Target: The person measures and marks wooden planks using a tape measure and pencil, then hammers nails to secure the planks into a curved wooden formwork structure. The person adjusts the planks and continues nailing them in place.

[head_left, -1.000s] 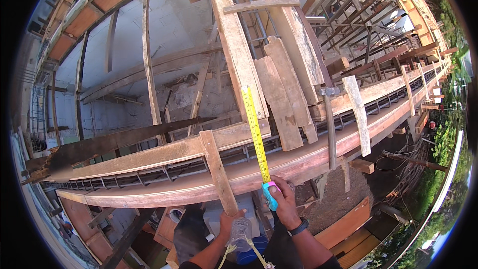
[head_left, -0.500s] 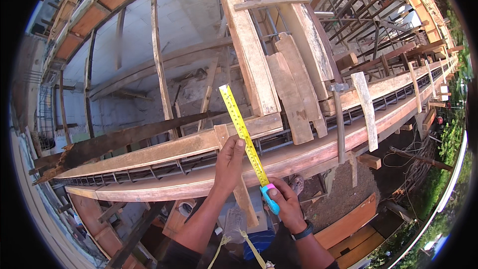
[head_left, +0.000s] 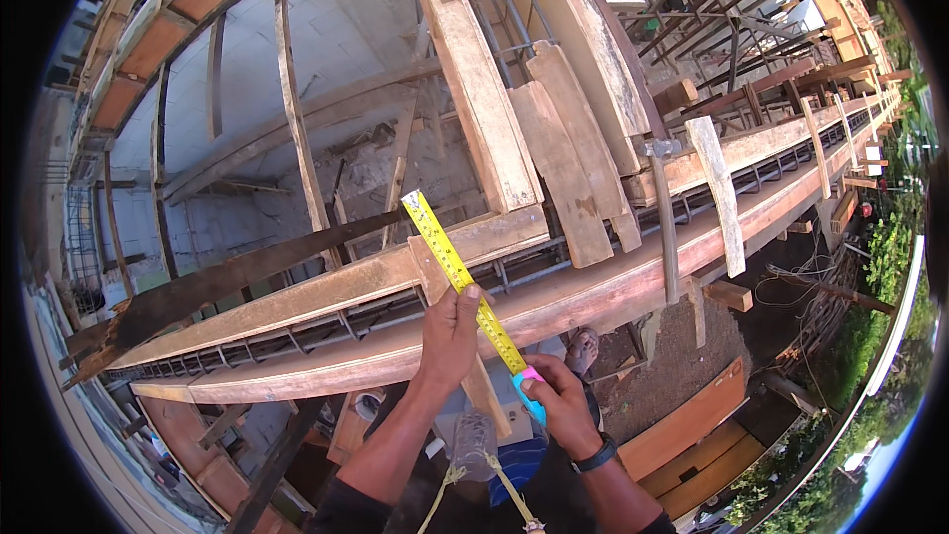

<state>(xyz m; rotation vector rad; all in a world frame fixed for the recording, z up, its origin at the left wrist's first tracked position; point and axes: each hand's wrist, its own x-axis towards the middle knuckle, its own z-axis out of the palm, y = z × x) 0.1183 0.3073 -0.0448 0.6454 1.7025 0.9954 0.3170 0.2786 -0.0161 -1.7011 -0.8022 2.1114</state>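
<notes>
A yellow tape measure blade (head_left: 438, 245) is pulled out and slants up to the left over the formwork beam (head_left: 554, 314). My left hand (head_left: 451, 338) is closed on the blade, thumb on top, partway along it. In my right hand (head_left: 568, 405) sits the turquoise and pink tape measure case (head_left: 529, 394), fingers wrapped round it. The blade's free end points past the inner form board (head_left: 316, 299) and appears to touch nothing. Under my left hand a narrow wooden strip (head_left: 484, 398) crosses the beam. Steel rebar lies in the trough between the boards.
A hammer (head_left: 666, 227) hangs on the beam at the right, beside a pale upright slat (head_left: 718, 198). Loose planks (head_left: 565, 178) lie across the joining beam form ahead. Below, my foot (head_left: 582, 351) shows beside a drop to the ground. A clear plastic bag (head_left: 473, 440) hangs at my front.
The blade's free end has swung left and slightly down, with my left hand following. My right hand keeps the case in nearly the same place. The whole view has shifted a little.
</notes>
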